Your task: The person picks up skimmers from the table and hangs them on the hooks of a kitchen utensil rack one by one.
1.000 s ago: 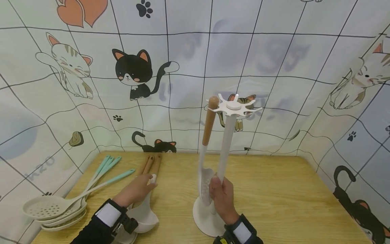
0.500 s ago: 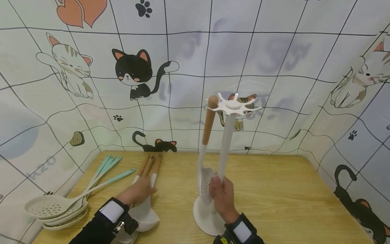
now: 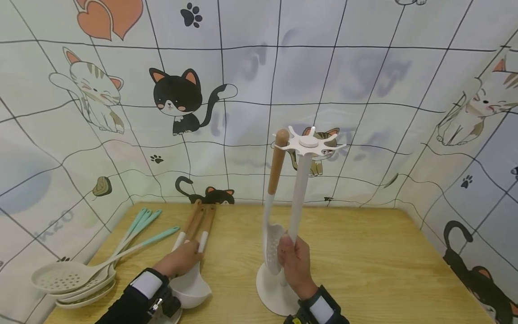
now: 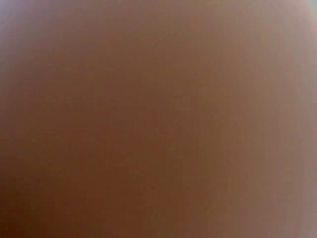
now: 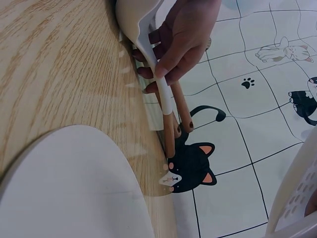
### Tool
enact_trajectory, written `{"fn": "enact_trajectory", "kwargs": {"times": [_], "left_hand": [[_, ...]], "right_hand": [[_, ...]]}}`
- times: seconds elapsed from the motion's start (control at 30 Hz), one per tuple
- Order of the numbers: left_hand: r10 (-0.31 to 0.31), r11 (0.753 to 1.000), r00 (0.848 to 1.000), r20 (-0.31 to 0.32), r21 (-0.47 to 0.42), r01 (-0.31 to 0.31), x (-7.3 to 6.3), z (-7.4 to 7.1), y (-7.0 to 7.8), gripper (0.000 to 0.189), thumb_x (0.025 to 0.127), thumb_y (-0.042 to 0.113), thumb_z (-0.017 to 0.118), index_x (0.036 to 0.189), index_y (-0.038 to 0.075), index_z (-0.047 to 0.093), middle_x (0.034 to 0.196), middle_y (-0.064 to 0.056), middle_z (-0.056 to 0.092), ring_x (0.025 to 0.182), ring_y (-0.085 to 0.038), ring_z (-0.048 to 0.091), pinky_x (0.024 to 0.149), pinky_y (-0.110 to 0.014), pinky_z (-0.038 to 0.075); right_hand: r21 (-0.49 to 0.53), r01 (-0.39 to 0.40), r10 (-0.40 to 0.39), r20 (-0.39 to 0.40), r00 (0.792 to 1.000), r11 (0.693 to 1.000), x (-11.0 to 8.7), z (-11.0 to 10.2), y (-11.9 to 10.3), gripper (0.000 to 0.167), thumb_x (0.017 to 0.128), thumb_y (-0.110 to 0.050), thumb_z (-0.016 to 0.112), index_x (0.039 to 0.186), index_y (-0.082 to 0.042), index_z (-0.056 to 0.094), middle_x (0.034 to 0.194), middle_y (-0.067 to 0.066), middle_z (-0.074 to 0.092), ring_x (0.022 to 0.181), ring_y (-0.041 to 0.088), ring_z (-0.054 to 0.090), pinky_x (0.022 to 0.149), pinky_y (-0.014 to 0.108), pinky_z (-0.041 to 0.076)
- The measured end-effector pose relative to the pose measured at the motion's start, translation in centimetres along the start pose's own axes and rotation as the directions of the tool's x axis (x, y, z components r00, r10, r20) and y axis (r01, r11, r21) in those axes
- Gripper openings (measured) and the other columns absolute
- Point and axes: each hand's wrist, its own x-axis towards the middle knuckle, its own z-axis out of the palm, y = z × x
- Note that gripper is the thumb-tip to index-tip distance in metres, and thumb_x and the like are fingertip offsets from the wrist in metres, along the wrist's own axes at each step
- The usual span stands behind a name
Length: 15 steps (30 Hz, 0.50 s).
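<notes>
In the head view my left hand [image 3: 182,258] lies over several wooden-handled white utensils at the left of the table. The white ladle [image 3: 192,291] has its bowl toward me and its wooden handle toward the wall. From the right wrist view, my left thumb and fingers [image 5: 168,67] close on the ladle's white shaft [image 5: 161,89]. My right hand [image 3: 295,261] grips the pole of a white utensil stand [image 3: 301,189], topped by a ring of hooks. A perforated white skimmer [image 3: 275,247] with a wooden handle hangs from it. The left wrist view is only a brown blur.
Stacked white utensils with teal handles, a perforated skimmer [image 3: 64,276] on top, lie at the far left. The wooden table [image 3: 364,261] ends at a cat-printed wall covering [image 3: 259,90]. The stand's round base [image 3: 269,292] rests on the table.
My left hand has slid slightly down the wooden-handled utensils toward me, and the leftmost handle's end has lifted a little. My right hand and the stand stay put.
</notes>
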Motion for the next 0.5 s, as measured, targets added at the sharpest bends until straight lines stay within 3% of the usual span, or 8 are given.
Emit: {"fn": "enact_trajectory", "kwargs": {"times": [0.13, 0.33, 0.5], "left_hand": [[0.023, 0.999, 1.0, -0.001, -0.024, -0.023, 0.03, 0.13, -0.11, 0.012, 0.098, 0.009, 0.056, 0.098, -0.003, 0.055, 0.084, -0.007, 0.049, 0.078, -0.02, 0.049, 0.066, -0.03, 0.042], [0.026, 0.994, 0.999, -0.022, -0.108, -0.029, -0.17, 0.31, -0.33, 0.008, 0.093, 0.005, 0.056, 0.089, -0.001, 0.055, 0.075, -0.004, 0.043, 0.068, -0.018, 0.044, 0.058, -0.027, 0.037], [0.045, 0.978, 0.999, -0.011, -0.203, -0.046, 0.02, 0.58, -0.69, 0.008, 0.09, 0.004, 0.055, 0.09, -0.002, 0.06, 0.074, -0.005, 0.06, 0.067, -0.015, 0.05, 0.059, -0.026, 0.04]], "right_hand": [[-0.002, 0.005, -0.005, -0.002, 1.0, 1.0, -0.04, 0.0, 0.03, 0.034, 0.111, -0.013, 0.038, 0.079, 0.0, 0.043, 0.057, 0.01, 0.038, 0.048, 0.021, 0.038, 0.044, 0.021, 0.036], [-0.007, -0.008, 0.008, -0.003, 1.0, 1.0, -0.03, 0.01, 0.03, 0.034, 0.11, -0.011, 0.038, 0.079, 0.0, 0.044, 0.057, 0.01, 0.038, 0.048, 0.02, 0.038, 0.044, 0.021, 0.037], [-0.007, 0.012, -0.012, 0.0, 1.0, 1.0, 0.0, 0.0, 0.18, 0.032, 0.11, -0.01, 0.039, 0.08, -0.001, 0.044, 0.057, 0.01, 0.038, 0.048, 0.02, 0.038, 0.044, 0.021, 0.036]]}}
